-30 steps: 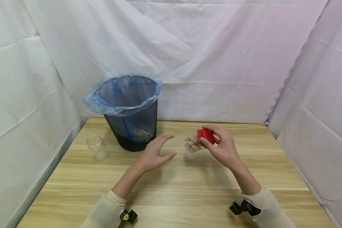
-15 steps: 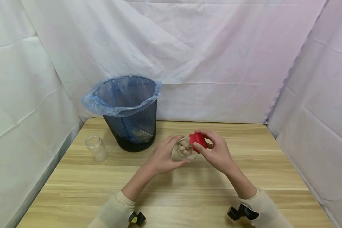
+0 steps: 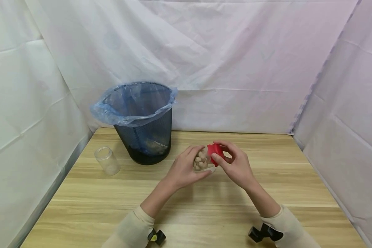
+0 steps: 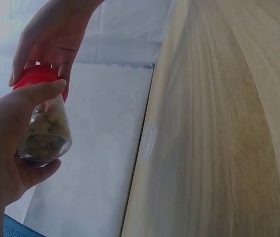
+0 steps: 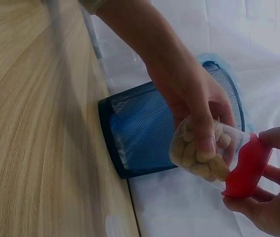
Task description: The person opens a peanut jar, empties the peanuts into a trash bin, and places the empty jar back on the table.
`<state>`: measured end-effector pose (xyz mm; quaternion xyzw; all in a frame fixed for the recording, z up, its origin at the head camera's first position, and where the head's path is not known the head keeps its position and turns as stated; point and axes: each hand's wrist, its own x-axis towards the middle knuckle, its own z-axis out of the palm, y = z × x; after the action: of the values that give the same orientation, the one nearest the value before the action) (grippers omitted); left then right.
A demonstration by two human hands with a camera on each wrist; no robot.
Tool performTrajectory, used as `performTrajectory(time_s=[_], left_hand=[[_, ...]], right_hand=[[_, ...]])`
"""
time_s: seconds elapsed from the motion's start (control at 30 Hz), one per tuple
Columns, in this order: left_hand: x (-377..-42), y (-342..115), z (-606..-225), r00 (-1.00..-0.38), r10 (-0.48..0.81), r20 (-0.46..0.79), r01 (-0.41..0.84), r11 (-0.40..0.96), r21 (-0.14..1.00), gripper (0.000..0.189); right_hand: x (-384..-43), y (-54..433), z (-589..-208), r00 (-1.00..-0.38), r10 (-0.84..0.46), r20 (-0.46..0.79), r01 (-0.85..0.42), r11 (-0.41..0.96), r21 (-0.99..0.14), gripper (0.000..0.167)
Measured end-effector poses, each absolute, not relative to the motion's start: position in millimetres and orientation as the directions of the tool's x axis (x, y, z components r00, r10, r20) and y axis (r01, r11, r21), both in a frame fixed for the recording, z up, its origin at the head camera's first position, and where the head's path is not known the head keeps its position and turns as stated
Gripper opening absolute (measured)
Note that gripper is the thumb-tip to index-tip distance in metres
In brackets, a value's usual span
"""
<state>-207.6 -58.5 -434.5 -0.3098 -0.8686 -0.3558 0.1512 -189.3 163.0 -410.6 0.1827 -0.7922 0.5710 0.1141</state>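
Note:
Between both hands a clear jar of what look like peanuts in their shells is held above the table, tipped on its side in the head view. My left hand grips the jar's body, thumb on the near side and fingers round the far side. A red wavy-edged lid covers the jar's mouth, which points right. My right hand pinches this lid between thumb and fingers. Under the jar, a small whitish translucent disc lies on the table, partly hidden by the left thumb in the head view.
A black mesh waste bin lined with a blue bag stands behind and left of the hands. Left of it, a lidless clear jar is on the wooden table. White cloth hangs round the back and sides.
My left hand has moved right and closed round the jar's body. My right hand has brought the jar slightly left by its red lid, to meet it.

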Motion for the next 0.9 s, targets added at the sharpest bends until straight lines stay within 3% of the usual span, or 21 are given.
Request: performTrajectory(time_s=[0.3, 0.67, 0.9], left_hand=[[-205.5, -57.7, -434.2, -0.735, 0.388, 0.557, 0.670, 0.546, 0.503, 0.075], [-198.6, -57.5, -429.5, -0.626, 0.432, 0.649, 0.722, 0.637, 0.272, 0.073], [-199.0, -58.6, -430.4, -0.618, 0.435, 0.655, 0.726, 0.636, 0.262, 0.071]], right_hand=[[-187.0, 163.5, -404.0, -0.920, -0.191, 0.342, -0.385, 0.277, -0.880, 0.044], [-184.1, 169.7, -393.6, -0.964, -0.154, 0.216, -0.262, 0.419, -0.870, 0.049], [-185.6, 172.2, -394.3, -0.965, -0.198, 0.170, -0.242, 0.433, -0.869, 0.052]])
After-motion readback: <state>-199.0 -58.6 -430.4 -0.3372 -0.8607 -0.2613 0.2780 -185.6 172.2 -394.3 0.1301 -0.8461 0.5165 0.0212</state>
